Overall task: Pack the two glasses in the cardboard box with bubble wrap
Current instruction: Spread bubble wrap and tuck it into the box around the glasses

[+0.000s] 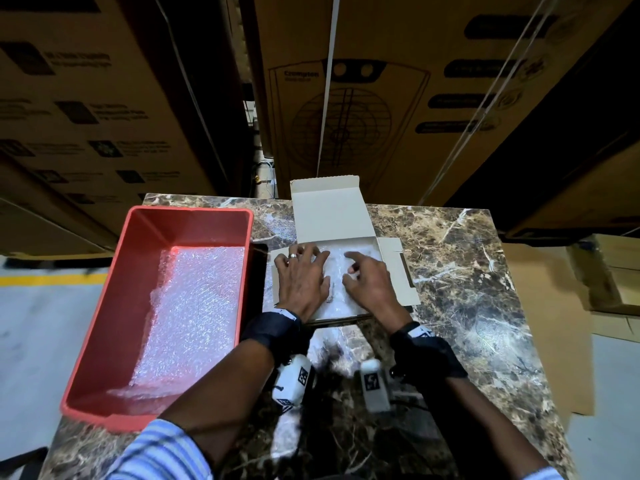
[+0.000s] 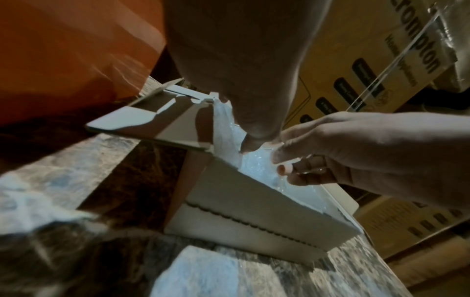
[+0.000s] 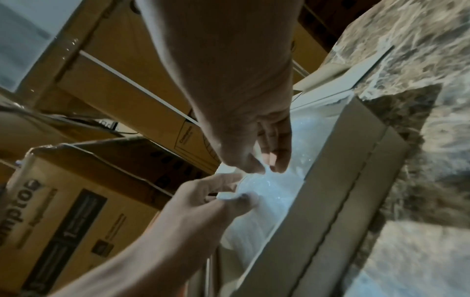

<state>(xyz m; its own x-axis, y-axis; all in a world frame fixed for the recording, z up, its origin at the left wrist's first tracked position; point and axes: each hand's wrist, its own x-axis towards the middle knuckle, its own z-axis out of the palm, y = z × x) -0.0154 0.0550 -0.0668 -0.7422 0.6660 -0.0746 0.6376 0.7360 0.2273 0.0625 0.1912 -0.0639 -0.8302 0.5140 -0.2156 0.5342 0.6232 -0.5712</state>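
A small white cardboard box (image 1: 394, 271) stands open on the marble table (image 1: 460, 271), its lid flipped up at the back. Bubble wrap (image 1: 360, 245) fills the inside. Both hands are down in the box. My left hand (image 1: 303, 275), fingers spread, pinches a fold of the wrap (image 3: 269, 193) between thumb and fingers. My right hand (image 1: 367, 282) has curled fingers (image 3: 276, 158) that pinch the wrap beside it. The glasses are hidden under the wrap and the hands; only a clear glint shows between the hands.
A red plastic bin (image 1: 194, 211) sits left of the box with a loose bubble wrap sheet (image 1: 194, 306) lying in it. Tall brown cartons (image 1: 346, 81) stand close behind the table. Flat cardboard (image 1: 543, 323) lies off the table's right edge.
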